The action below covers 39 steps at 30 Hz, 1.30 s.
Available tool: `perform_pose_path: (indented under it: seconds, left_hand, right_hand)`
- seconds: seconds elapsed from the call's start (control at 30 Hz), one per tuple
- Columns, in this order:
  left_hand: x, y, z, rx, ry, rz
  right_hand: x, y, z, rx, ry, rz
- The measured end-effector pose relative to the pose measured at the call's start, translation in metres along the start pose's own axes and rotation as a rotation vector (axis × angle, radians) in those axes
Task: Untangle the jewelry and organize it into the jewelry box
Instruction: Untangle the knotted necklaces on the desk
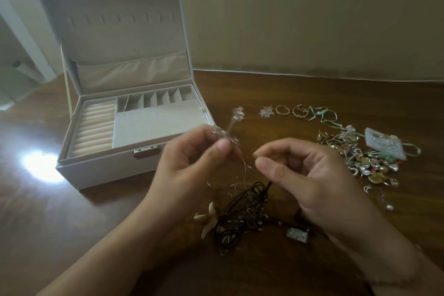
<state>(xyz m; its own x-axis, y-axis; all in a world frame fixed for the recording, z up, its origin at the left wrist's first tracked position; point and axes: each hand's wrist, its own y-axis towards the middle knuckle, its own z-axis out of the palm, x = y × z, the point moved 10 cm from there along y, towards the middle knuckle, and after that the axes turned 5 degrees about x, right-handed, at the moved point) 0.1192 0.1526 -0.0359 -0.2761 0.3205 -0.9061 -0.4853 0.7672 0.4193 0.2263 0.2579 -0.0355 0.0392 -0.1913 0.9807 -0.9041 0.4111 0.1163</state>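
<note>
While the open jewelry box point(134, 127) waits, left hand point(192, 163) pinches a crystal-beaded chain point(228, 137), right hand point(295, 170) pinches its thin strand clear of the black cord tangle point(242, 209).

The wooden table point(312, 94) bears an open jewelry box point(101, 170), loose earrings point(360, 158) and tangled cords point(242, 214).

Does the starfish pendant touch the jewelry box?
Apart. The head view shows bare brown table between the starfish pendant and the front wall of the jewelry box.
</note>
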Motion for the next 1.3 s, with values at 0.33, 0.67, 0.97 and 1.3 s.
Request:
perform_pose_path:
  seconds: [0.33,0.67,0.97,1.3]
  left_hand:
    - [-0.024,-0.009,-0.071,-0.469,-0.021,0.149]
    - [-0.019,0.002,-0.019,0.042,0.657,0.083]
    - [-0.002,-0.008,0.034,0.346,1.206,0.164]
    - [-0.014,0.029,0.056,0.409,0.144,-0.135]
  right_hand:
    - [0.003,-0.003,-0.055,-0.261,0.231,0.031]
    - [0.007,0.001,-0.038,-0.049,0.245,0.041]
    - [0.007,0.002,-0.017,0.127,0.196,0.002]
    - [0.028,-0.002,-0.043,-0.005,-0.127,-0.080]
